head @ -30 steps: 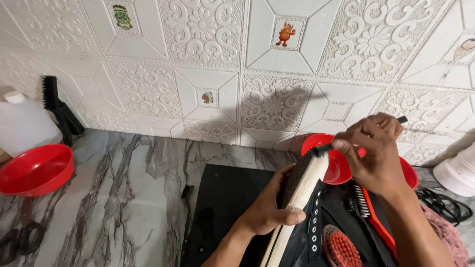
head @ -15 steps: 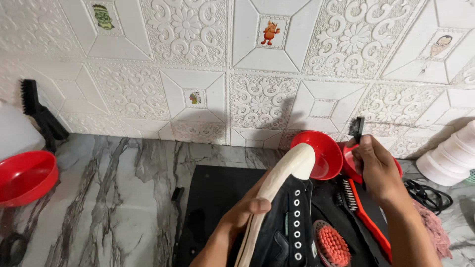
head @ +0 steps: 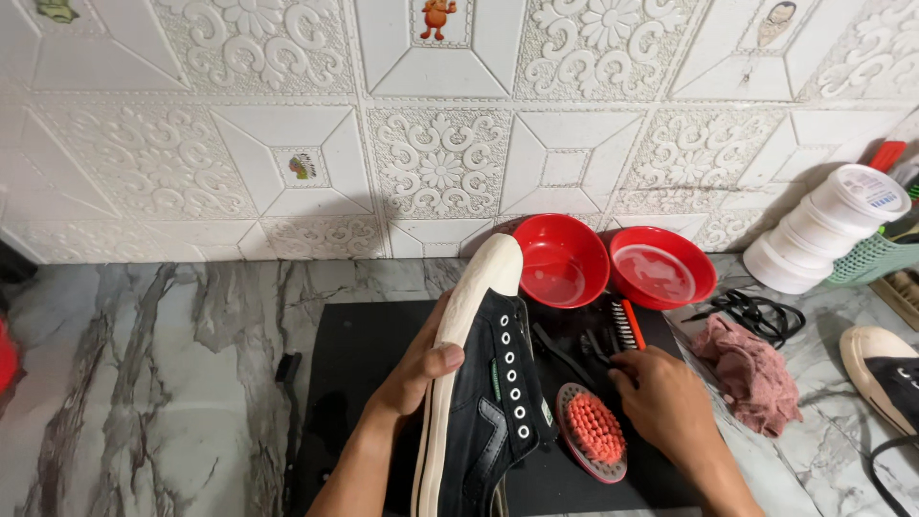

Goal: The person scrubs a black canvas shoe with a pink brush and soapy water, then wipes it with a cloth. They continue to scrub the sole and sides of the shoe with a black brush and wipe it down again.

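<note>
Holding the black canvas sneaker with the cream rubber sole [head: 479,383] on its edge, your left hand [head: 421,369] has its fingers wrapped behind the sole and the thumb pressed on the rim, toe pointing at the tiled wall. The shoe stands over the black rectangular mat [head: 354,383] on the grey-veined marble counter [head: 144,383]. Its eyelets show no laces, and the sole looks pale and fairly clean on the side you can see, so by my reading the scrubbing is well along on this shoe; the upper's state is hard to judge.

Your right hand [head: 670,402] rests on the mat, fingers curled down among a few thin dark tools; whether it grips one you cannot tell. Just beside it lies the oval brush with coral-red bristles [head: 593,431], and the narrow red-handled brush [head: 627,325] lies above.

Behind the mat sit two round red plastic bowls: the left bowl [head: 560,258] holds a little clear liquid, the right bowl [head: 662,268] a shallow, cloudier pool. A crumpled pink rag [head: 751,369] lies to the right, near a stack of white lidded tubs [head: 823,230] and a second sneaker [head: 885,373].
</note>
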